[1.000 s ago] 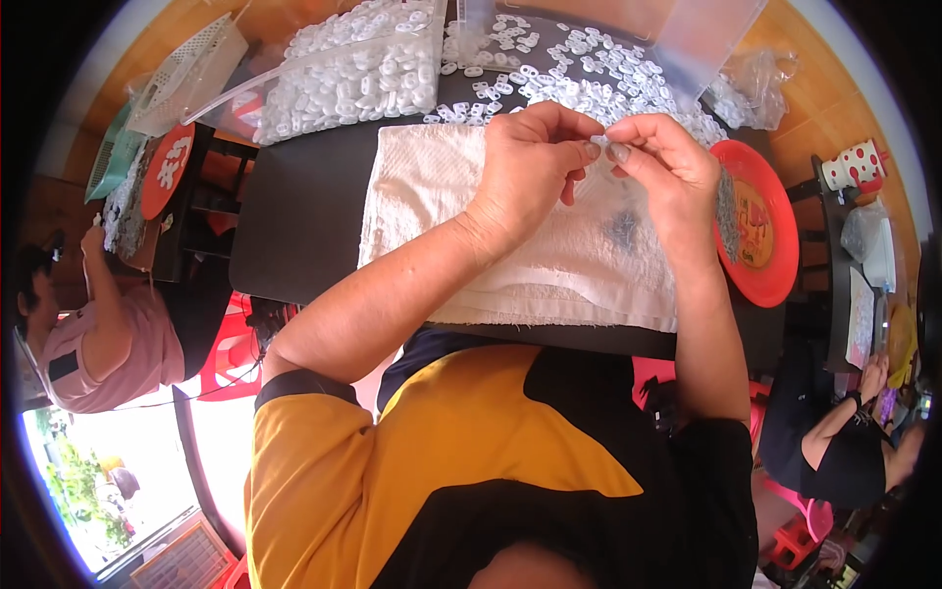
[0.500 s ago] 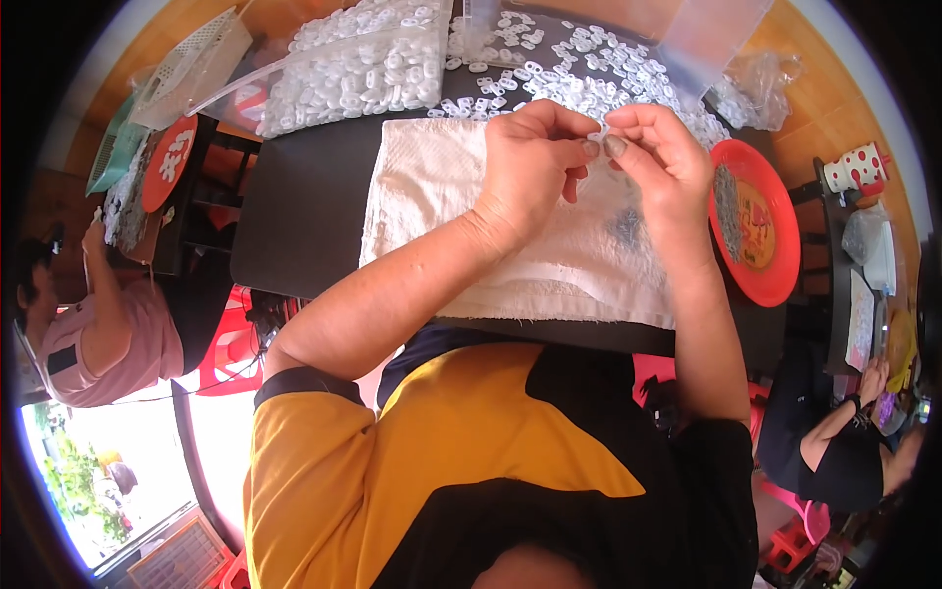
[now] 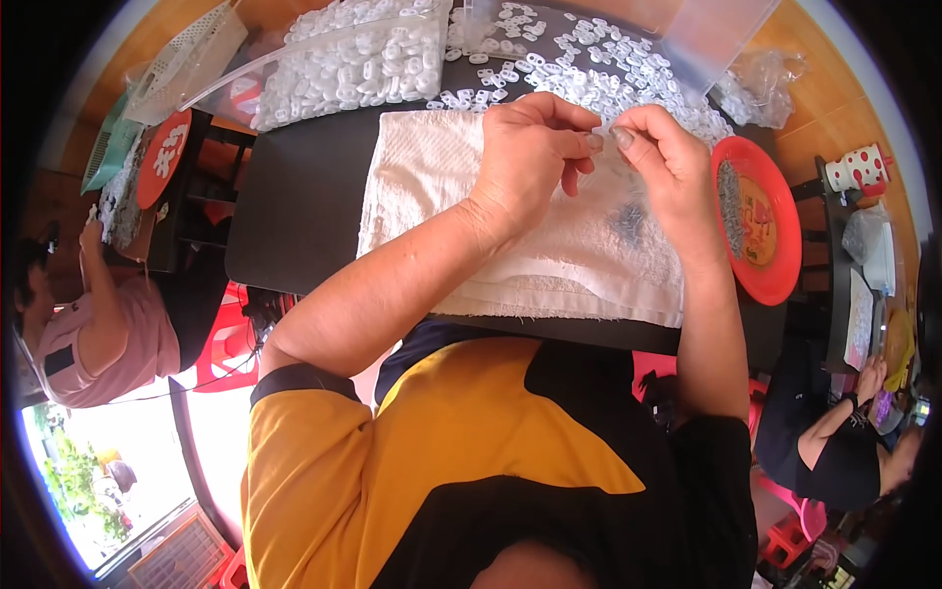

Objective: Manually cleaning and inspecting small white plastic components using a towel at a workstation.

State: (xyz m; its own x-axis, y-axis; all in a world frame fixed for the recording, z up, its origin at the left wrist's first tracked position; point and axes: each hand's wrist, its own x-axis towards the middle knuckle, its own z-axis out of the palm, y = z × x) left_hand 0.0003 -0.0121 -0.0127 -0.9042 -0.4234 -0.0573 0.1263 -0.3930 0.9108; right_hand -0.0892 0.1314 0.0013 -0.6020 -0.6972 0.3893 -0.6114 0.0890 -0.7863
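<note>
While the pose has barely changed over the last second, left hand (image 3: 520, 152) seems to pinch a white piece (image 3: 604, 129) above the towel (image 3: 422, 187); right hand (image 3: 669, 172) meets it, grip unclear. Piece apparently still being worked.

From the left hand (image 3: 525, 157), nine o'clock lies open. A clear bin (image 3: 226, 85) blocks ten; white pieces (image 3: 589, 93) crowd one.
</note>
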